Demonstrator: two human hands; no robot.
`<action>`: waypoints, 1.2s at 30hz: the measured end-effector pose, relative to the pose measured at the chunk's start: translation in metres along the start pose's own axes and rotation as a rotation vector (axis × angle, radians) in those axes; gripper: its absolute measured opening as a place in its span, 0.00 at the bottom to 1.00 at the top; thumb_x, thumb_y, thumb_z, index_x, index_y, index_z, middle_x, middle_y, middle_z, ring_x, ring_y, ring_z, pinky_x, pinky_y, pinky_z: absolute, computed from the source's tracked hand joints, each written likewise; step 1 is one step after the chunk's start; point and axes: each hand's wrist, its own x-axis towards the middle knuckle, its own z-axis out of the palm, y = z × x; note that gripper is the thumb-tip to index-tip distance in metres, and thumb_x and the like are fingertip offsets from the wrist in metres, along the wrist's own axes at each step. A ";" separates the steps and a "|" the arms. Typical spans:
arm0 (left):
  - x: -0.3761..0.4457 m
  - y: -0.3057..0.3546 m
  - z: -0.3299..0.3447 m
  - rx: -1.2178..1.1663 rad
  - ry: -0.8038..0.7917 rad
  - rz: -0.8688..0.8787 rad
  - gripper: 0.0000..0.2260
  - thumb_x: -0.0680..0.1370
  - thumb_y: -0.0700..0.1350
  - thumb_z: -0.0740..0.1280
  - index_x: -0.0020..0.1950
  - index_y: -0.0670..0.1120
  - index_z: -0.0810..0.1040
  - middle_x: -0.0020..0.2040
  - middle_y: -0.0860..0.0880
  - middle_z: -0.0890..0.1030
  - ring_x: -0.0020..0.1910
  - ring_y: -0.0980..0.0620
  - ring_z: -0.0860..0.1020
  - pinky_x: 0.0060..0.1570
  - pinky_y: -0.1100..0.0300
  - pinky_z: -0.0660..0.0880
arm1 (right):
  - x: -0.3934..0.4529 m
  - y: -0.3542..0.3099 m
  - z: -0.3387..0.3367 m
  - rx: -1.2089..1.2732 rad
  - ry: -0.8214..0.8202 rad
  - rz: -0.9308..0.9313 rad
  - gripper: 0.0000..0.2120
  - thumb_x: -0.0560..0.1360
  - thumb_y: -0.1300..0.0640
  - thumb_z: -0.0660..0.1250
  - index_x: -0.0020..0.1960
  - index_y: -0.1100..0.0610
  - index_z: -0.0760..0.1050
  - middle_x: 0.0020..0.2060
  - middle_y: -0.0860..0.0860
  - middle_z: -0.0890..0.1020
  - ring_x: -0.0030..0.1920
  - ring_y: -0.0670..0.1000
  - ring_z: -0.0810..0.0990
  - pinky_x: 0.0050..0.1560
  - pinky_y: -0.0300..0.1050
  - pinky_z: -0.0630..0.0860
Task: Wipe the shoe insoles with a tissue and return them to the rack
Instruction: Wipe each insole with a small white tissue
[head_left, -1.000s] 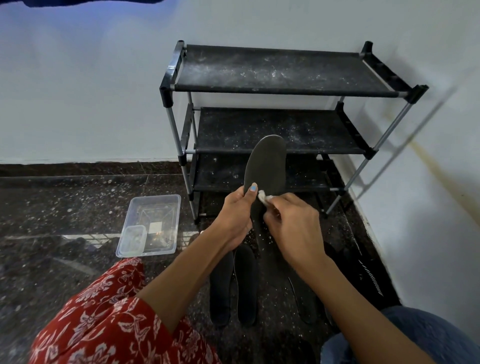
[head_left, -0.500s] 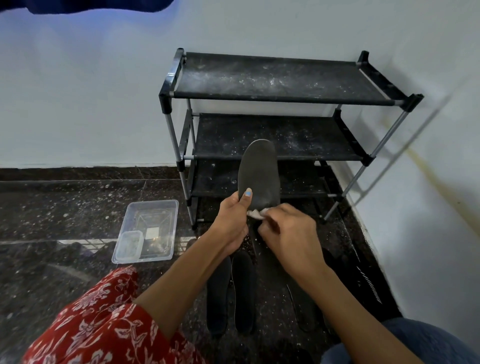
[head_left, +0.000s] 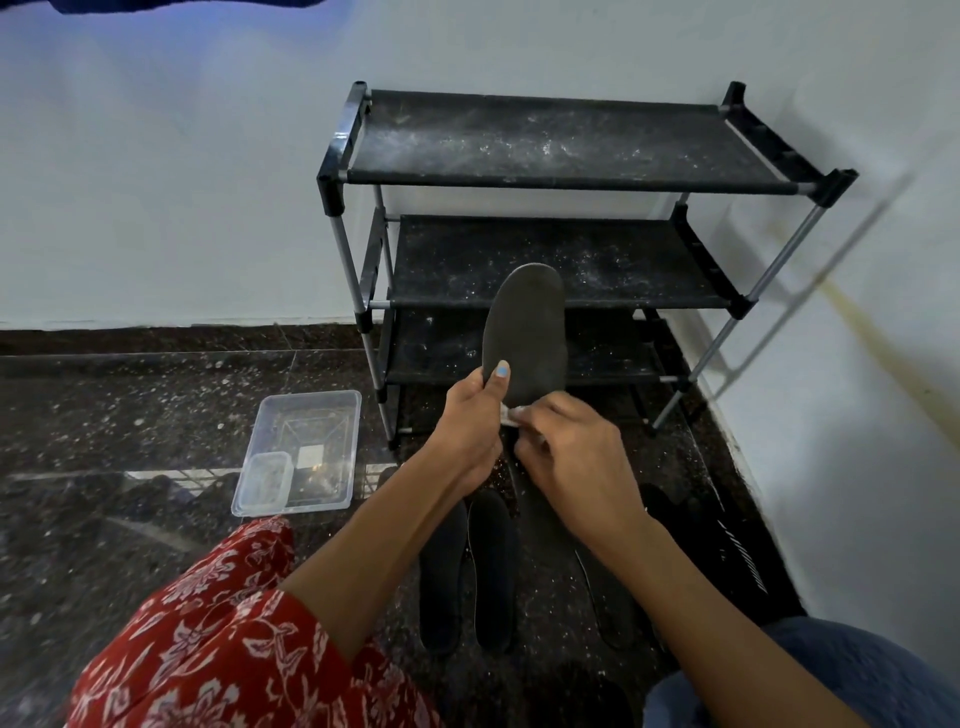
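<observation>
- One dark grey insole, flat and rounded at the toe, is held upright in front of the rack's lower shelves.
- Left hand grips the insole's left edge, thumb laid on its face.
- Right hand has its fingers curled, pinching a small white tissue against the insole's lower part; most of the tissue is hidden.
- Black insoles lie flat on the floor under the forearms: two side by side, and at least one more partly hidden by the right arm.
- One three-shelf rack, metal tubes and dusty black fabric, stands in the wall corner.
- One clear plastic tray sits left of the rack, with one smaller tub in its near corner.
</observation>
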 end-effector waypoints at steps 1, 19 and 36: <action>-0.001 0.001 0.000 -0.017 -0.008 -0.004 0.12 0.83 0.44 0.54 0.58 0.41 0.74 0.53 0.42 0.81 0.49 0.49 0.80 0.51 0.58 0.78 | 0.001 0.001 -0.001 0.003 0.014 0.003 0.10 0.71 0.61 0.64 0.49 0.61 0.80 0.41 0.53 0.79 0.41 0.52 0.79 0.40 0.48 0.78; 0.000 0.002 -0.002 -0.027 -0.010 0.023 0.11 0.83 0.44 0.54 0.56 0.41 0.74 0.52 0.43 0.81 0.50 0.48 0.80 0.52 0.56 0.78 | -0.002 -0.002 -0.003 0.063 0.027 0.022 0.07 0.69 0.61 0.67 0.46 0.60 0.81 0.37 0.52 0.79 0.34 0.49 0.77 0.36 0.48 0.77; -0.001 0.001 -0.001 -0.027 -0.064 0.002 0.11 0.83 0.44 0.54 0.54 0.43 0.75 0.51 0.43 0.82 0.48 0.49 0.81 0.51 0.55 0.79 | 0.002 0.008 -0.012 0.030 0.197 0.126 0.08 0.71 0.63 0.68 0.49 0.61 0.81 0.41 0.52 0.79 0.38 0.49 0.77 0.41 0.46 0.77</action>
